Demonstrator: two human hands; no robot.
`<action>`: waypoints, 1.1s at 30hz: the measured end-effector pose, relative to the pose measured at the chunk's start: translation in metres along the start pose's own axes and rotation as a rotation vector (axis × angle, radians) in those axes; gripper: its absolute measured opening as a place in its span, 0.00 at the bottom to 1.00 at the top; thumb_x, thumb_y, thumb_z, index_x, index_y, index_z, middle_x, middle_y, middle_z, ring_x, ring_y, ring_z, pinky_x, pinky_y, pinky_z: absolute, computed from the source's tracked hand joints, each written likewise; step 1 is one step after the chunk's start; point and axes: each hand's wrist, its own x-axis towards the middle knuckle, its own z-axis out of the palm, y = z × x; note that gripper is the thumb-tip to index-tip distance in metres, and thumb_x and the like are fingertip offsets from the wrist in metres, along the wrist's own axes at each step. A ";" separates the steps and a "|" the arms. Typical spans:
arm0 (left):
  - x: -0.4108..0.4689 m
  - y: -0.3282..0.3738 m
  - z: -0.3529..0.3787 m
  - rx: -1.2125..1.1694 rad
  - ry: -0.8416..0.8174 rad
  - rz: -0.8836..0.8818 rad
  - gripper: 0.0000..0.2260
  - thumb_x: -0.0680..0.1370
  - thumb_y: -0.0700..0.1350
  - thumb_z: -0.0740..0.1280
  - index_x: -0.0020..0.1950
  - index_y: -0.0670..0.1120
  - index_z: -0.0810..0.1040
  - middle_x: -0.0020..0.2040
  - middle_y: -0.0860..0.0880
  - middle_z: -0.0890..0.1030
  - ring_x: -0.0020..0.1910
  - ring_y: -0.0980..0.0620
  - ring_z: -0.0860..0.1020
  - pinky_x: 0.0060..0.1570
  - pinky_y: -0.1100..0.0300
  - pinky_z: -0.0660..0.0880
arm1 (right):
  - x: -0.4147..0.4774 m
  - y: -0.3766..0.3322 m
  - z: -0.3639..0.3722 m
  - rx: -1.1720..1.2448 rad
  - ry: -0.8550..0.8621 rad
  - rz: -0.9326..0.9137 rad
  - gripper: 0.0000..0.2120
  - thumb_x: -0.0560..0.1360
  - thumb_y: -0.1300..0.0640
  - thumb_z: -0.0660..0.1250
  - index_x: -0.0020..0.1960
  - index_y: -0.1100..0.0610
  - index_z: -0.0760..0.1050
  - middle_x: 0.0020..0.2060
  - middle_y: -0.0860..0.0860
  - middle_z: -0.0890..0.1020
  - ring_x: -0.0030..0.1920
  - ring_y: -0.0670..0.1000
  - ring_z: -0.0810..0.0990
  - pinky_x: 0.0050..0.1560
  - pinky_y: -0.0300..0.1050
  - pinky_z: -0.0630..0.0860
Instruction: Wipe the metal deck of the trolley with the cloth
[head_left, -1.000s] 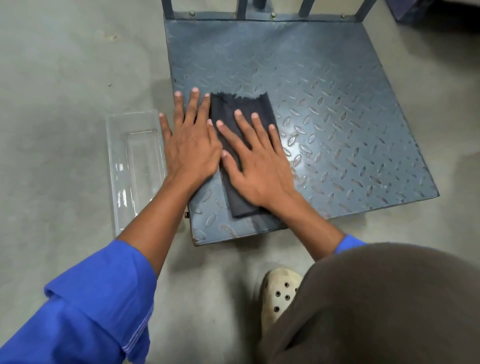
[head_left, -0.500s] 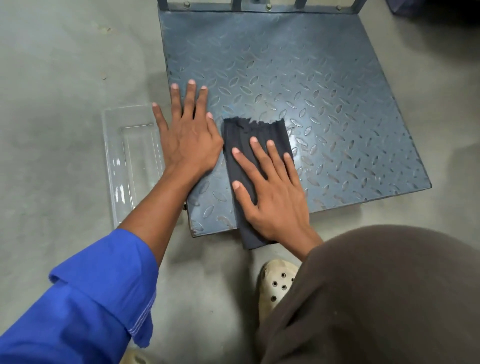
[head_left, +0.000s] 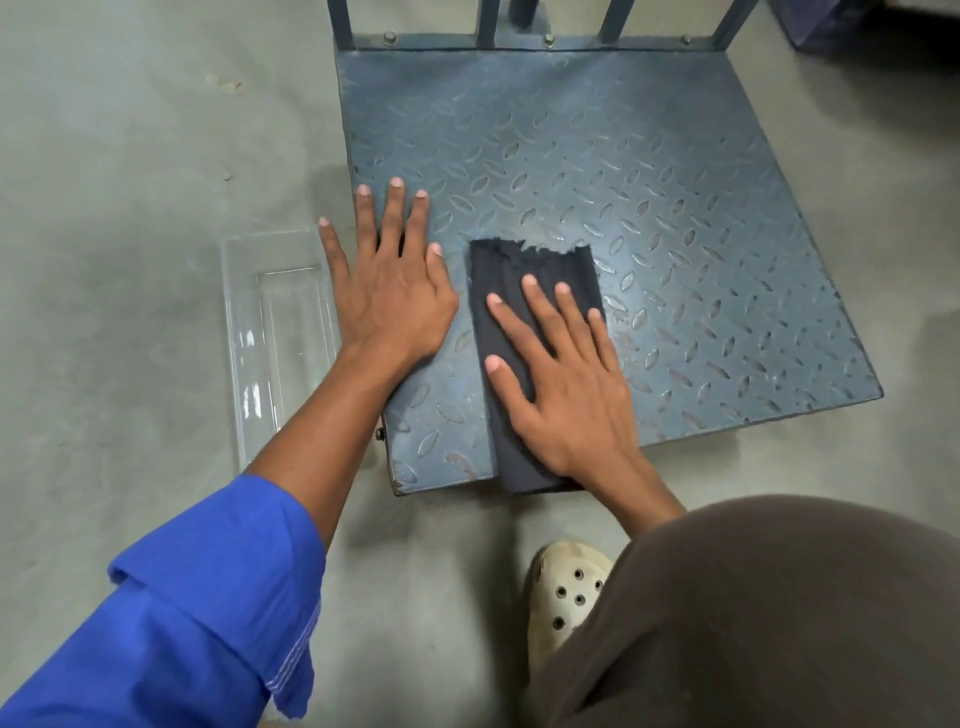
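The trolley's blue-grey checker-plate deck (head_left: 649, 171) lies on the floor in front of me. A dark folded cloth (head_left: 519, 270) rests on its near left part, and its near end hangs slightly over the front edge. My right hand (head_left: 561, 379) presses flat on the cloth with the fingers spread. To the left of the cloth, my left hand (head_left: 389, 291) lies flat on the bare deck at its left edge, fingers apart and holding nothing.
A clear plastic tray (head_left: 275, 338) sits on the concrete floor just left of the deck. The trolley's handle uprights (head_left: 488, 23) rise at the far edge. My cream clog (head_left: 566, 592) and brown-trousered knee (head_left: 779, 623) are close to the front edge.
My right hand has dragged the cloth toward me and a little to the right, so its end now overhangs the front edge. A gap has opened between my hands.
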 end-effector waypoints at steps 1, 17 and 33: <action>0.002 0.000 0.000 0.001 -0.006 -0.001 0.28 0.88 0.54 0.46 0.88 0.51 0.50 0.89 0.50 0.47 0.87 0.44 0.42 0.82 0.33 0.38 | 0.004 0.011 -0.002 -0.005 0.002 0.036 0.28 0.85 0.36 0.50 0.84 0.37 0.51 0.85 0.43 0.50 0.85 0.49 0.45 0.84 0.57 0.47; 0.053 -0.008 0.000 -0.066 -0.025 -0.010 0.28 0.88 0.56 0.46 0.88 0.52 0.49 0.89 0.51 0.46 0.87 0.44 0.40 0.83 0.32 0.42 | 0.105 0.029 -0.002 0.049 -0.010 0.121 0.27 0.84 0.33 0.48 0.82 0.31 0.51 0.85 0.42 0.51 0.85 0.50 0.45 0.84 0.57 0.44; 0.091 -0.021 -0.002 -0.138 -0.024 -0.050 0.26 0.89 0.55 0.47 0.88 0.55 0.51 0.89 0.52 0.45 0.87 0.46 0.40 0.84 0.35 0.42 | 0.221 0.011 0.007 0.048 -0.015 0.187 0.28 0.83 0.34 0.43 0.83 0.34 0.49 0.85 0.45 0.49 0.85 0.54 0.44 0.83 0.60 0.40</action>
